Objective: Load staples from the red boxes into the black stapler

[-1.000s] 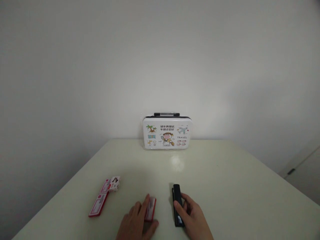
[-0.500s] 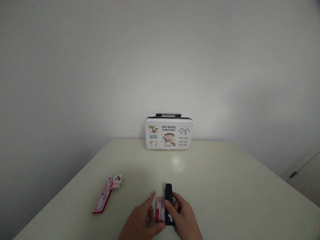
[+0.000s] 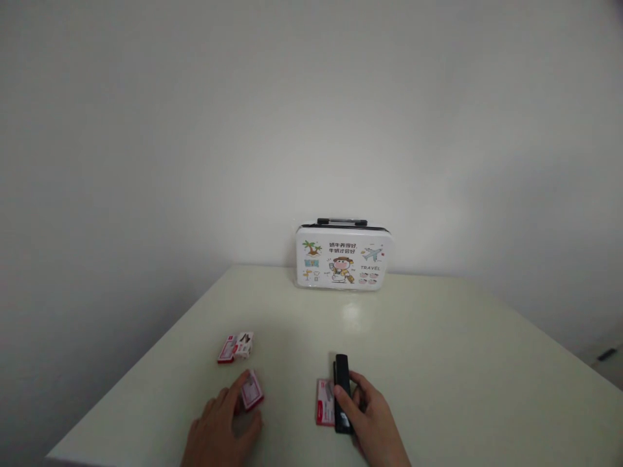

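Note:
A black stapler (image 3: pixel 342 391) lies on the pale table (image 3: pixel 438 363), and my right hand (image 3: pixel 372 421) grips its near end. A small red-and-white box (image 3: pixel 324 401) lies flat right beside the stapler's left side. My left hand (image 3: pixel 219 434) is further left, fingers on another red-and-white box (image 3: pixel 252 393) that is tilted up on its edge. A third red-and-white box (image 3: pixel 236 347), with an open flap, lies just beyond it.
A white tin case (image 3: pixel 342 257) with cartoon pictures, the word TRAVEL and a black handle stands upright at the table's far edge against the wall. The table's left edge runs close to my left hand.
My left hand let go of the box beside the stapler and moved left onto another box, tilting it up. The view shifted slightly left. My right hand stays on the stapler.

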The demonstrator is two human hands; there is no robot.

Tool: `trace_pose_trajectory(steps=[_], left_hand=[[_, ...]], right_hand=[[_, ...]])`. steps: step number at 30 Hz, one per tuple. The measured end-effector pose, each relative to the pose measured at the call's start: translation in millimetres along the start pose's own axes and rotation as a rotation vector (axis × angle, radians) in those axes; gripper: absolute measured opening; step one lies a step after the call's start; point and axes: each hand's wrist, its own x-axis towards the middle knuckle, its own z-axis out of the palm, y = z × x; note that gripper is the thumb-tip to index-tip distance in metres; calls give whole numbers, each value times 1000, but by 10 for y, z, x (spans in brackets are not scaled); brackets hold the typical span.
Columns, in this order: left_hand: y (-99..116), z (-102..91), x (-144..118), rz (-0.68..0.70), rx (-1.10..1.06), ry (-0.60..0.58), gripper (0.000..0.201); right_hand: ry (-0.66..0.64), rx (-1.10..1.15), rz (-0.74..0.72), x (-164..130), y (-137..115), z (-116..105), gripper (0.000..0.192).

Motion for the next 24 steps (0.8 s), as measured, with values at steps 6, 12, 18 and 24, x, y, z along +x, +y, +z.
trace_pose_trajectory(steps=[6, 12, 18, 24], left_hand=[[247, 15, 160, 272, -172, -28, 50], [563, -130, 261, 350, -429, -199, 45], [1199, -9, 203, 581, -552, -342, 66], [1089, 205, 221, 632, -569, -297, 80]], right_hand=[[4, 42, -5, -31, -63, -2, 67], [31, 37, -24, -31, -45, 7, 64], [20, 36, -29, -45, -40, -16, 62], [10, 50, -40, -47, -4, -36, 63]])
